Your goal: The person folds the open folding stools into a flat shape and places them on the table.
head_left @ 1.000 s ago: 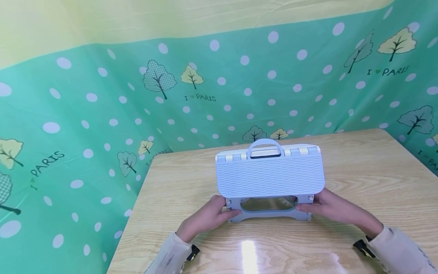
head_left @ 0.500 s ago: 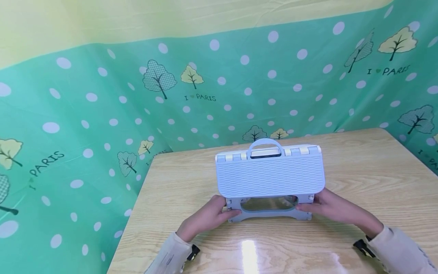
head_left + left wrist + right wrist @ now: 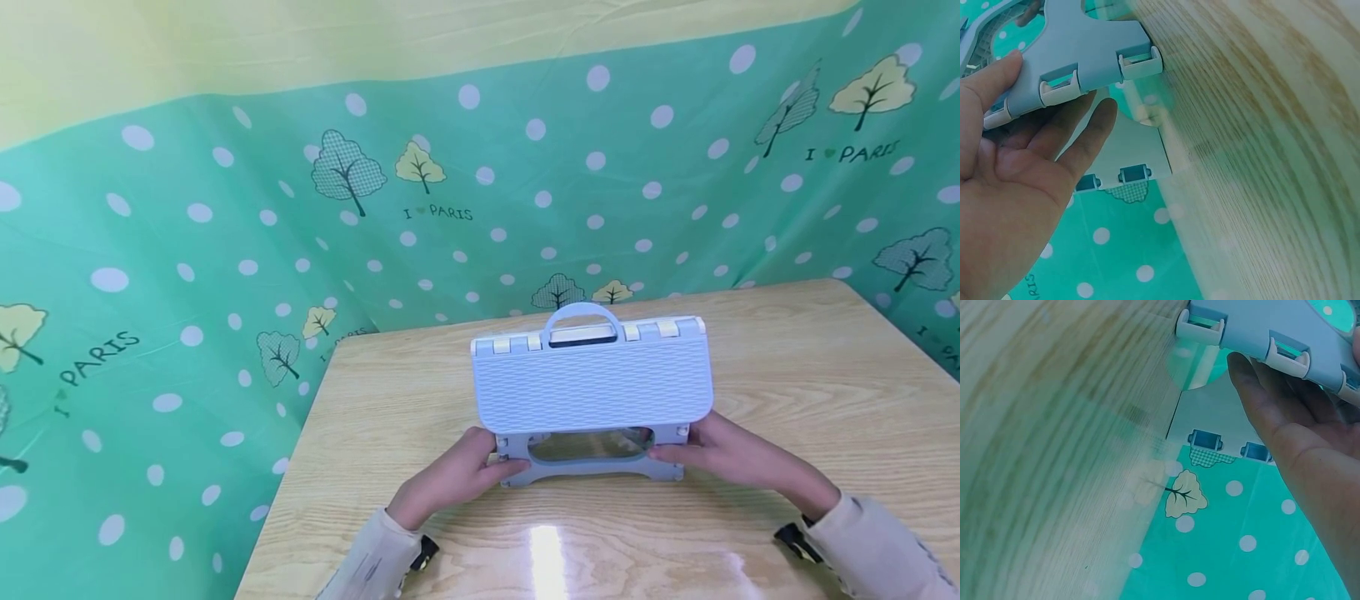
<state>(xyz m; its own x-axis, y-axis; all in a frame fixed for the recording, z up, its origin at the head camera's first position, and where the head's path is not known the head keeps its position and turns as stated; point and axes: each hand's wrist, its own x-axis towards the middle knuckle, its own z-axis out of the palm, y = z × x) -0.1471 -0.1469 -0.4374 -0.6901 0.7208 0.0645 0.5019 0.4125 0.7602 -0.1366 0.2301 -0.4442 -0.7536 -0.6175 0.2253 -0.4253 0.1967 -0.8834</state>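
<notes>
A pale blue folding step stool [image 3: 592, 387] with a textured top and an arched carry handle [image 3: 581, 310] stands on the table. My left hand [image 3: 457, 471] grips the left side of its front leg panel [image 3: 1091, 47], thumb on the near face and fingers behind. On the opposite side my right hand [image 3: 738, 454] holds the same panel, its thumb lying near the oval cutout. Both wrist views show white hinge clips along the panel's edges. Behind it, the far leg panel [image 3: 1204, 412] stands apart from the fingers. The top hides part of the legs in the head view.
The wood-grain table [image 3: 405, 383] is glossy and reflects a bright light near its front. A green curtain [image 3: 420, 267] with white dots and printed trees hangs along the table's back and left side.
</notes>
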